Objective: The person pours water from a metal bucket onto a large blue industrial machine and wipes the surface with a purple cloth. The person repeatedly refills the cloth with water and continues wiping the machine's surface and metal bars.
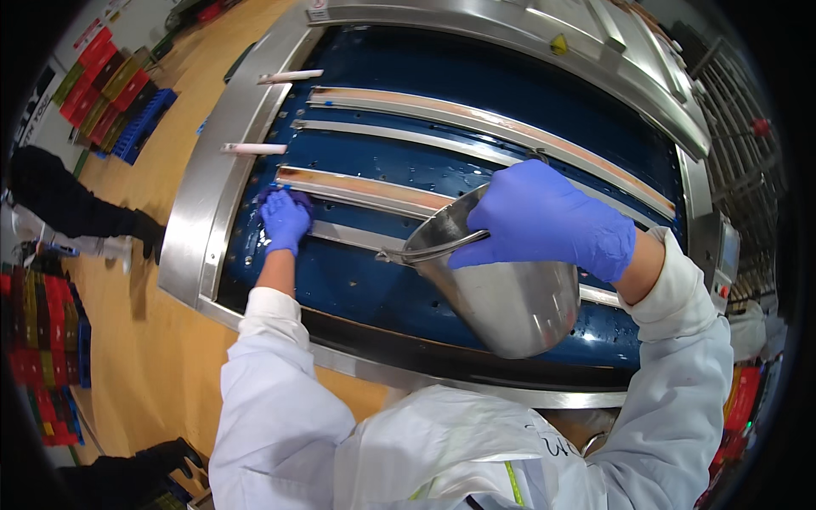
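My right hand (542, 220), in a blue-purple glove, grips the wire handle and rim side of a stainless-steel bucket (510, 312). The bucket is tilted, its mouth facing up and to the left, over the wet dark-blue bed (395, 280) of what looks like a chamber vacuum packer. My gloved left hand (284, 220) presses a dark purple cloth or pad (301, 203) on the bed, at the left end of the nearer seal bar (363, 191). The bucket's contents cannot be made out.
A farther seal bar (484, 118) and metal strips (408, 141) cross the bed. Two pale pegs (255, 148) jut from the left edge of the steel frame (191, 242). Stacked coloured crates (105, 83) stand on the floor. A person's dark-trousered leg (83, 197) is at left.
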`<state>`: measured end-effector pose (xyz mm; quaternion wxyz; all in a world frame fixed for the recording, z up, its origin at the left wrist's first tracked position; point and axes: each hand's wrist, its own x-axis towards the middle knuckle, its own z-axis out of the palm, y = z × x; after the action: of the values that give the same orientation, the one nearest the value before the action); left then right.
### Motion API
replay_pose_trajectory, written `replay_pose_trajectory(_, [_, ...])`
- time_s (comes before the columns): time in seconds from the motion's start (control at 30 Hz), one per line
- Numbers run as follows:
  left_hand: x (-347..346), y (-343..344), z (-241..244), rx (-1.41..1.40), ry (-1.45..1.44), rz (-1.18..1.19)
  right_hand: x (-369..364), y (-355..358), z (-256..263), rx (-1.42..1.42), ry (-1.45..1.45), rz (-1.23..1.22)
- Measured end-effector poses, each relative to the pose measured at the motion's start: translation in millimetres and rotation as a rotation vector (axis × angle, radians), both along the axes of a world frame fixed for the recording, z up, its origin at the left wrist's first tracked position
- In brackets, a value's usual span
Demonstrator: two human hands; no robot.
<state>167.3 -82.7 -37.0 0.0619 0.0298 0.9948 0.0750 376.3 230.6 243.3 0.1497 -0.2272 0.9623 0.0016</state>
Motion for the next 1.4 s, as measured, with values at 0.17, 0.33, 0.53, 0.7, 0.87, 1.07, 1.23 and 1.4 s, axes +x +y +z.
replay_pose_trajectory(0.17, [14, 29, -5, -0.115, -0.079, -0.005, 25, 28, 2, 0.014, 0.064, -0.034])
replay_pose_trajectory(0.33, [64, 72, -8, -0.126, -0.031, -0.179, 47, 46, 4, 0.031, 0.033, -0.015])
replay_pose_trajectory(0.53, [44, 62, -2, -0.152, -0.031, -0.127, 38, 43, 8, 0.093, -0.079, 0.03])
replay_pose_trajectory(0.7, [-8, 14, -12, -0.157, 0.079, 0.032, 15, 38, 3, -0.131, 0.027, 0.224])
replay_pose_trajectory(0.87, [-5, 26, -30, 0.074, 0.256, 0.046, -23, 9, -8, -0.21, 0.175, 0.328])
replay_pose_trajectory(1.07, [55, 104, -24, 0.262, 0.187, -0.237, -70, -38, 3, 0.021, 0.024, 0.226])
replay_pose_trajectory(1.23, [80, 100, -28, 0.534, 0.095, -0.645, -72, -29, -4, 0.029, 0.023, 0.187])
replay_pose_trajectory(1.4, [66, 79, -30, 0.362, 0.294, -0.472, -25, 14, 0, 0.022, 0.004, 0.081])
